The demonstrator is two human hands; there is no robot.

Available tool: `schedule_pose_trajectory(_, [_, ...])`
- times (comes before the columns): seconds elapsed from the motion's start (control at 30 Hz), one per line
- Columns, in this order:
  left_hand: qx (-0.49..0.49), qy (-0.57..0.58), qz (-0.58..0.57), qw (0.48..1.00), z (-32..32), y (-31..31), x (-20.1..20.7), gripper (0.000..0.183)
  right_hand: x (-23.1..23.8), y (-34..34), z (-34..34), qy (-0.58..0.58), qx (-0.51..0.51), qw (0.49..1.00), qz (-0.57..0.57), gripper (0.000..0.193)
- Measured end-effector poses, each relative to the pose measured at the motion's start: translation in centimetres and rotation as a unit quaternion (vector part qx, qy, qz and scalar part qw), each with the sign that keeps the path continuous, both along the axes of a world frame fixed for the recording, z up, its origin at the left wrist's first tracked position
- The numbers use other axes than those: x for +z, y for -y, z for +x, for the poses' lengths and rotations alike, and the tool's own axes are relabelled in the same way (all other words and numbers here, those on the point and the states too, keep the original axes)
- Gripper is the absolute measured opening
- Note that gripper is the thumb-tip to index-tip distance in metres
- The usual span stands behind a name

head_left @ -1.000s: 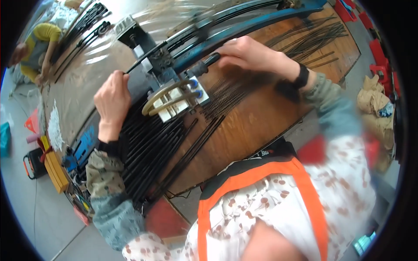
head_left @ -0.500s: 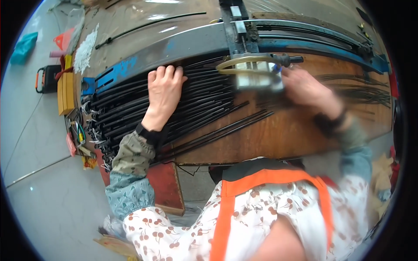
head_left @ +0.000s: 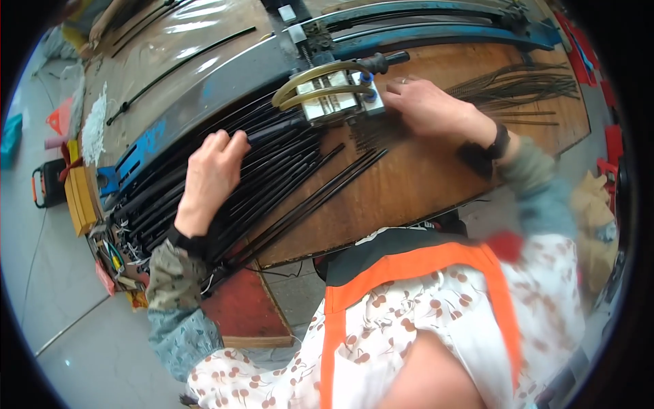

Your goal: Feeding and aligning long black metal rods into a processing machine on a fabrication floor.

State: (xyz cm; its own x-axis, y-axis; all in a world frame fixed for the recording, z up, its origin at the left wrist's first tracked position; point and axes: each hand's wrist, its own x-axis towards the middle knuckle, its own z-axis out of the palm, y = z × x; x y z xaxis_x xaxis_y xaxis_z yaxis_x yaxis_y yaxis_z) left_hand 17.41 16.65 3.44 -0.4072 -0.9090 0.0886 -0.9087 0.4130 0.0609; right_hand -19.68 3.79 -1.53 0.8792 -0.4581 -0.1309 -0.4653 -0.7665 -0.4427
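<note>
My left hand [head_left: 212,176] is closed round a black tube [head_left: 278,131], which runs from my fingers toward the metal clamp block [head_left: 332,97]. Beneath that hand lies a thick bundle of similar black tubes [head_left: 283,163], slanting across the table. At the block's right side is my right hand [head_left: 439,112], its fingers bent and drawn together. What they hold, if anything, I cannot make out; a dark blur shows just below. Two yellowish hoses [head_left: 300,82] loop over the block, and a black handle [head_left: 392,61] sticks out above my right fingers.
A blue rail [head_left: 436,42] crosses the far side of the wooden table [head_left: 422,184]. Thin dark wires [head_left: 524,85] lie to the right. At the far left are another person's hand [head_left: 95,31], a yellow box [head_left: 80,201] and white scraps [head_left: 94,129]. A red board [head_left: 245,307] sits below the table edge.
The view has shifted, so the table sits tilted and further left. My left hand has gone from resting over the bundle to gripping one tube. My right hand stays beside the block.
</note>
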Motion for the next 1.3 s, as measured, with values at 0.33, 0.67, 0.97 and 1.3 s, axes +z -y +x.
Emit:
schedule_pose_trajectory(0.33, [0.015, -0.075, 0.042, 0.996, -7.7, -4.0, -0.5, 0.021, -1.3, -7.9, 1.6, 0.277, -0.12, 0.946, 0.117, 0.019])
schedule_pose_trajectory(0.67, [-0.016, -0.055, 0.067, 0.996, -11.3, -2.6, 2.3, 0.018, -1.4, -7.7, -0.3, 0.382, -0.094, 0.912, -0.118, 0.029])
schedule_pose_trajectory(0.97, [-0.039, 0.03, -0.065, 0.997, -11.0, 3.1, 10.6, 0.027, -2.2, 2.7, -9.6, 0.295, -0.25, 0.858, -0.338, 0.044])
schedule_pose_trajectory(1.3, [-0.128, 0.076, -0.077, 0.986, -15.7, 14.4, 10.5, 0.036, -0.2, 8.6, -13.4, 0.226, -0.338, 0.88, -0.245, 0.04])
